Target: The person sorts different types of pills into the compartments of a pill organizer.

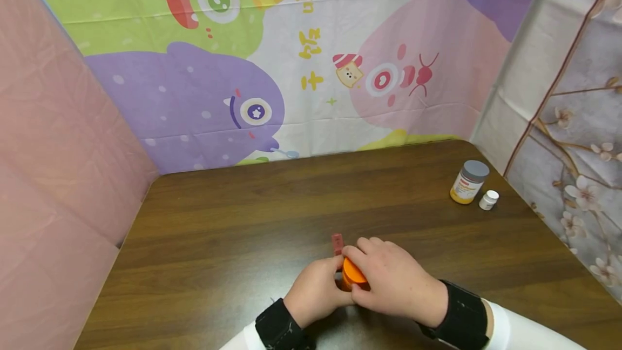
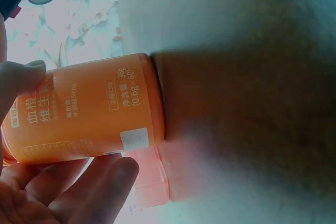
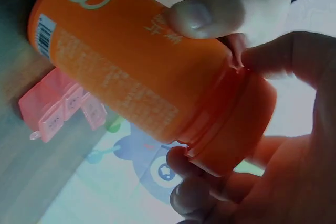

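Note:
An orange supplement bottle [image 2: 89, 111] with printed Chinese lettering stands on the wooden table, its base at the tabletop in the left wrist view. My left hand [image 1: 316, 289] grips the body, thumb on one side and fingers on the other. The fingers and thumb of my right hand [image 1: 396, 282] hold the orange cap [image 3: 236, 124]; part of the neck shows beneath the cap. Just behind the bottle lies a translucent red pill organizer [image 1: 337, 243], with some of its lids [image 3: 94, 111] raised. In the head view, the hands hide most of the bottle.
At the table's far right stand a jar with a grey lid [image 1: 468, 182] and a small white bottle [image 1: 488, 200]. A cartoon-print cloth [image 1: 311, 123] hangs along the back edge, with a pink cloth [image 1: 58, 177] on the left and a floral one [image 1: 583, 193] on the right.

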Available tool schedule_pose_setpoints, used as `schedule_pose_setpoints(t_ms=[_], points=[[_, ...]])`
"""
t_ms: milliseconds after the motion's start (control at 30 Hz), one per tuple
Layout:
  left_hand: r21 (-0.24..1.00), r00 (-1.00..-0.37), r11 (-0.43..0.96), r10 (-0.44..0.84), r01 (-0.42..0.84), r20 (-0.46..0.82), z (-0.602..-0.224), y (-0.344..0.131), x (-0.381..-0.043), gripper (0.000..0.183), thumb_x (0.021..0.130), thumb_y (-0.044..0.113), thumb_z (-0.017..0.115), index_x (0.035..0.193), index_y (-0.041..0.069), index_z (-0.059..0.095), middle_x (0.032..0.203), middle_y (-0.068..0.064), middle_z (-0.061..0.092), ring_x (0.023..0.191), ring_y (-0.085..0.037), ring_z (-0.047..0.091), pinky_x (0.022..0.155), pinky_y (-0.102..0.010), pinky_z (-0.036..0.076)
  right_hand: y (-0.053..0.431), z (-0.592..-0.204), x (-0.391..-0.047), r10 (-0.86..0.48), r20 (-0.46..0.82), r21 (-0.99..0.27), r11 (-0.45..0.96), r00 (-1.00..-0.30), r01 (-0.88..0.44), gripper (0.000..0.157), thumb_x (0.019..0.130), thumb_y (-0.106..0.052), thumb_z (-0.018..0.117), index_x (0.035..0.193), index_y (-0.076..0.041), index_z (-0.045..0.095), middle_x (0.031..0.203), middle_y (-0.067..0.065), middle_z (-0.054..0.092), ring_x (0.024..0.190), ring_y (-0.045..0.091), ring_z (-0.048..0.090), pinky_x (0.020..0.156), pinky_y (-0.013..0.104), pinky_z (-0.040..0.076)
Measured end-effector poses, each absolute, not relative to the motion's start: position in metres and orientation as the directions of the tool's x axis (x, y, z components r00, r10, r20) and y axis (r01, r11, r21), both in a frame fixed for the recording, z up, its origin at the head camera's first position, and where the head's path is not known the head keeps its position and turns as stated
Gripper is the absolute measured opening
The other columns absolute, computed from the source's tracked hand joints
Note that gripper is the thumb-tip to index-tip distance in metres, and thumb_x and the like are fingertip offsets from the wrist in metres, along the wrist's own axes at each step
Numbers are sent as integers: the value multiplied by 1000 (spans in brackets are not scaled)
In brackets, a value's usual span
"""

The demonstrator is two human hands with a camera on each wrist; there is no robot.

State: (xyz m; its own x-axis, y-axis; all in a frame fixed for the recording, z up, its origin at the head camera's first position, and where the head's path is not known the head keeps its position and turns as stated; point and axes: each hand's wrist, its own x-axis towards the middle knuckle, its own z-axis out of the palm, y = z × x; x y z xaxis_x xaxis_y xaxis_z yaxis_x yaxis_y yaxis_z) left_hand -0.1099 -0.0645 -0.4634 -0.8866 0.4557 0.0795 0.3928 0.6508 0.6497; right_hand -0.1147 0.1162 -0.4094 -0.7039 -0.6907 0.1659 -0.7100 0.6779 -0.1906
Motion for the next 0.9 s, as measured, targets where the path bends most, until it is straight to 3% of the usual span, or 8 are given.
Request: schedule_pose_setpoints(t_ms=[200, 367, 633, 900], points=[[670, -889, 641, 453, 376, 66, -463, -64, -109, 36, 74, 42, 79, 101, 23, 65, 85, 15, 65, 69, -3, 55, 63, -21, 47, 122, -400, -116, -733, 209, -208, 613, -647, -762, 49, 72, -31, 69, 119, -19, 61, 99, -10, 56, 81, 7, 44, 70, 27, 47], [669, -887, 638, 457, 381, 70, -463, -63, -110, 41, 74, 43, 80, 108, 25, 65, 93, 14, 67, 77, 0, 57, 70, -26, 52, 132, -391, -118, -719, 249, -224, 609, -649, -761, 48, 73, -29, 69, 120, -21, 63, 104, -9, 56, 86, 6, 47, 73, 27, 51], [695, -892, 623, 448, 359, 59, -464, -62, -111, 50, 72, 39, 83, 115, 20, 66, 102, 9, 69, 87, -1, 60, 78, -30, 53, 161, -398, -123, -593, 245, -352, 683, -767, -640, 51, 76, -23, 77, 122, -16, 56, 120, -3, 52, 84, 3, 54, 71, 26, 56], [704, -901, 632, 433, 324, 26, -465, -62, -110, 53, 71, 42, 83, 116, 21, 66, 103, 8, 69, 88, -2, 60, 78, -31, 53, 189, -420, -128, -499, 189, -351, 770, -846, -533, 47, 77, -32, 79, 115, -16, 57, 105, -5, 59, 82, 6, 56, 70, 31, 55]])
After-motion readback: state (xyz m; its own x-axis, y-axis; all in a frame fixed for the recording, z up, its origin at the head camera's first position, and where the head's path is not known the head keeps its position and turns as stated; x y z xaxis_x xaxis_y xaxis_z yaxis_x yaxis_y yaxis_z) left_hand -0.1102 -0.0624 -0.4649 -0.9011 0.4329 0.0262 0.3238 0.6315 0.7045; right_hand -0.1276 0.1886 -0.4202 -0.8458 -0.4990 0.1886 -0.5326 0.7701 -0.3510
